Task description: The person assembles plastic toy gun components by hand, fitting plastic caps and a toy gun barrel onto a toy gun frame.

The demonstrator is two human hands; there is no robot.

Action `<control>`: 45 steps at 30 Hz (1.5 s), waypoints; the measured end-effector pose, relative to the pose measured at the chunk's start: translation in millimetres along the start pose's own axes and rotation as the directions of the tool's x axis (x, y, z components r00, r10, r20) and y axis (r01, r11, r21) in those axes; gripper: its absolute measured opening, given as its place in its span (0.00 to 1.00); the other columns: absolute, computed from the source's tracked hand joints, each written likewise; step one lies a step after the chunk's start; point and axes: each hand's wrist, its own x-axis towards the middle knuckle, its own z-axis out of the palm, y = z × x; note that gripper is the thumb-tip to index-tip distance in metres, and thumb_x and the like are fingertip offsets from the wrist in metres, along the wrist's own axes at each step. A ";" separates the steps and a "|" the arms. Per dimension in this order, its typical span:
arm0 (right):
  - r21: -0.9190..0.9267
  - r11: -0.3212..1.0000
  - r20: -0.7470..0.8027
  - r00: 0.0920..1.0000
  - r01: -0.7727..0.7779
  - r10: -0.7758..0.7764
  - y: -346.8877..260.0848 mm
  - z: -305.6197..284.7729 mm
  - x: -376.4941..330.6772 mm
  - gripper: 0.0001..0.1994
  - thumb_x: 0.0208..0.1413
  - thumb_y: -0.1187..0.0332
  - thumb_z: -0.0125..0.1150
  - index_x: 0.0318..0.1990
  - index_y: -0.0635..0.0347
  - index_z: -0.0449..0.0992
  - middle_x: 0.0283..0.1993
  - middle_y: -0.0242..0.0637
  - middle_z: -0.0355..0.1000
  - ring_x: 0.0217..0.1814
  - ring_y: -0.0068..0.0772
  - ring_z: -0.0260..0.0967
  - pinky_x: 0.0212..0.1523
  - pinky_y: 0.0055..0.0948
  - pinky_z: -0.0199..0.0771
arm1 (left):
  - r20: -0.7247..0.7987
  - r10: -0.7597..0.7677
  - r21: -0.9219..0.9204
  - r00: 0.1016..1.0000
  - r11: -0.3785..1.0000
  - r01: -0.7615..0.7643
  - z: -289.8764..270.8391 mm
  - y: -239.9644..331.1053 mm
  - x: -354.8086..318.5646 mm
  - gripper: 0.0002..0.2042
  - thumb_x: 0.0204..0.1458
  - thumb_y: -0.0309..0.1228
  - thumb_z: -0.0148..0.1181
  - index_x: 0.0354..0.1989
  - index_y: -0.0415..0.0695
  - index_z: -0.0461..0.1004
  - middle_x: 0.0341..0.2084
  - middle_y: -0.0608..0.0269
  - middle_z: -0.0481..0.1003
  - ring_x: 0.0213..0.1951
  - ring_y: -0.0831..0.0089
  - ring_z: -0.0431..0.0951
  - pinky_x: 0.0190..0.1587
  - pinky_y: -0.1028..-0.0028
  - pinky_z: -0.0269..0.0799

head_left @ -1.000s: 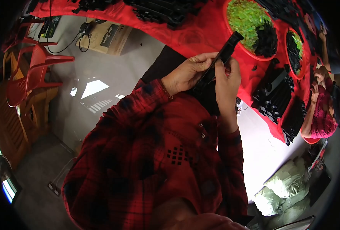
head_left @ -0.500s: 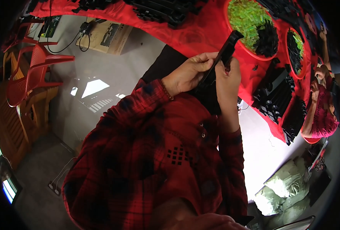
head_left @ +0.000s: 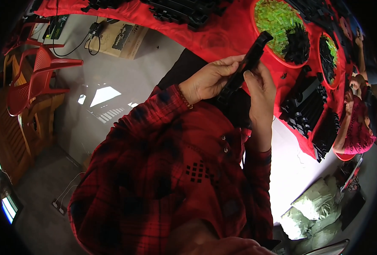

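Observation:
Tilted in front of my chest is a long, narrow black plastic part (head_left: 251,56) with a hooked upper end. My left hand (head_left: 212,80) is closed round its left side, thumb along the edge. From the right, my right hand (head_left: 263,91) has its thumb and bent fingers against the part's right edge; whether a small piece is pinched there I cannot make out. The part's lower end sinks into shadow over my dark trousers. Beyond it, on the red-covered table (head_left: 227,34), stands a round red basin (head_left: 282,64) of yellow-green clear pieces and small black pieces.
A second, smaller basin (head_left: 334,86) holds similar pieces. Stacked black parts (head_left: 303,102) lie at the table's right edge; more black parts (head_left: 188,12) lie at the far side. Another person (head_left: 358,127) sits at right. Red chair (head_left: 44,76), cardboard box (head_left: 120,40) and pale sacks (head_left: 316,208) surround me.
My right hand has shifted right and its thumb has slid along the part's edge. The black part has turned slightly, its upper end moving a little right and up.

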 end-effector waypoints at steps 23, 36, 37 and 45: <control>0.140 0.975 -0.038 0.983 -0.173 0.180 5.3 5.3 5.8 0.10 0.58 0.81 0.49 0.47 0.70 0.62 0.34 0.40 0.68 0.20 0.26 0.68 0.17 0.28 0.77 | -0.024 0.044 0.533 0.999 0.846 -0.025 23.2 -4.6 -14.1 0.24 0.68 0.43 0.44 0.70 0.49 0.59 0.36 0.69 0.74 0.30 0.80 0.74 0.25 0.82 0.65; 0.281 0.947 -0.085 0.979 -0.154 0.185 5.8 6.4 4.4 0.06 0.62 0.75 0.49 0.43 0.67 0.64 0.28 0.40 0.69 0.15 0.27 0.67 0.11 0.27 0.71 | -0.040 0.035 0.564 0.999 0.826 -0.006 23.4 -7.4 -15.0 0.24 0.70 0.40 0.40 0.72 0.48 0.54 0.33 0.67 0.73 0.27 0.80 0.74 0.27 0.81 0.69; 0.280 0.950 -0.099 0.980 -0.139 0.172 5.7 6.0 3.4 0.05 0.62 0.75 0.49 0.42 0.67 0.64 0.27 0.40 0.69 0.15 0.27 0.67 0.12 0.27 0.71 | -0.016 0.040 0.619 0.999 0.785 -0.022 21.9 -8.0 -14.7 0.23 0.70 0.38 0.40 0.72 0.49 0.55 0.33 0.67 0.73 0.27 0.81 0.74 0.26 0.81 0.69; 0.184 0.963 0.057 0.980 -0.198 0.190 -19.3 -7.1 -9.3 0.14 0.62 0.75 0.51 0.54 0.68 0.65 0.41 0.41 0.72 0.29 0.26 0.73 0.27 0.24 0.77 | -0.009 0.071 0.460 0.997 0.886 -0.059 41.6 -0.2 -19.3 0.20 0.70 0.41 0.40 0.65 0.45 0.59 0.33 0.64 0.74 0.26 0.79 0.75 0.24 0.80 0.68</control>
